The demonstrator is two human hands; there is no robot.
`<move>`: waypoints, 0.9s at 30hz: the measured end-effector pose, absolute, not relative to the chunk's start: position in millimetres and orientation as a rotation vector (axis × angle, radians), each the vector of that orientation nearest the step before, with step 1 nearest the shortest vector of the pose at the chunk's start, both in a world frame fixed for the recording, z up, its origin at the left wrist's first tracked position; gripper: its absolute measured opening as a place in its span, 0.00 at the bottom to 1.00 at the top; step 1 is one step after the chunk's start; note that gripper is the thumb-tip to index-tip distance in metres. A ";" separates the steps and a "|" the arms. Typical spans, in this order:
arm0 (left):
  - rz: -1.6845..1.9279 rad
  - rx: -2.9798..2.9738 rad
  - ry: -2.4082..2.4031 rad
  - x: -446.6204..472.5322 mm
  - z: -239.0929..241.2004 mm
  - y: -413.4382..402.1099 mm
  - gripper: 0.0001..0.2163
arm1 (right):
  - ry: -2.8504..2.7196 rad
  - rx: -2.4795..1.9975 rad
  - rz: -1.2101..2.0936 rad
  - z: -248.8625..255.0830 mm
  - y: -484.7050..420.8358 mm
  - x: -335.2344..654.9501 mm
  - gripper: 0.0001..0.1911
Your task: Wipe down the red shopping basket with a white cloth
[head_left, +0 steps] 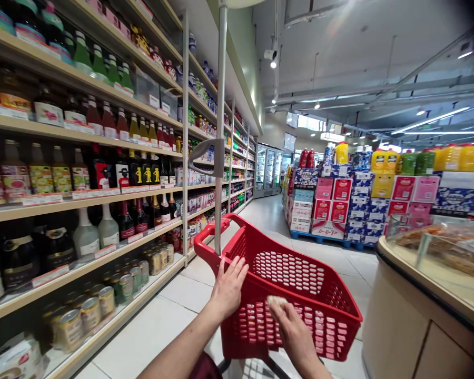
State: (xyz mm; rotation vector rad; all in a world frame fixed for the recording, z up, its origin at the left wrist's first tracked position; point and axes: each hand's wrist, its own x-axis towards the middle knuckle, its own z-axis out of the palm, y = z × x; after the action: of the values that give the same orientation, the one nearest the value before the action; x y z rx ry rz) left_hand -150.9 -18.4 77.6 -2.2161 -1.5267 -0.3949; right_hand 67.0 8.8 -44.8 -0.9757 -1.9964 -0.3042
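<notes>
A red plastic shopping cart [300, 263] stands just in front of me. My left hand [229, 288] lies flat on its near rim by the handle end, fingers stretched out. My right hand [294, 334] is closed around a small pale wad of cloth [276, 301], held in front of the cart's perforated near side. Whether the wad touches the plastic I cannot tell. An upright metal pole [221, 95] with a grey plastic hook-shaped grip [207, 158] rises at the cart's handle end.
Shelves [82, 189] of bottles and cans run along the left. On the right is a rounded counter [418, 316] with a clear cover over food. Stacked drink boxes [332, 202] stand on a blue pallet ahead. Glass-door coolers [266, 168] are at the back.
</notes>
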 end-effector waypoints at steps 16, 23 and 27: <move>-0.272 -2.207 -1.634 -112.2 56.9 -9.2 0.29 | -2.020 -1.180 -0.223 -61.4 2.0 133.4 0.27; -0.292 -2.167 -1.611 -118.6 51.4 -7.4 0.30 | -1.849 -1.242 -0.272 -60.4 -6.6 170.9 0.24; -0.233 -2.176 -1.595 -122.0 49.3 -8.7 0.32 | -1.996 -1.255 -0.184 -72.4 -14.2 189.2 0.26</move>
State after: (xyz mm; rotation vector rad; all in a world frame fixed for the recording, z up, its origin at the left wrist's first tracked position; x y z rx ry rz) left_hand -122.0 -8.7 49.3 -2.1761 -1.5953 -0.2330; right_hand 189.2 -14.2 -72.4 -1.2546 -1.9965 -0.1836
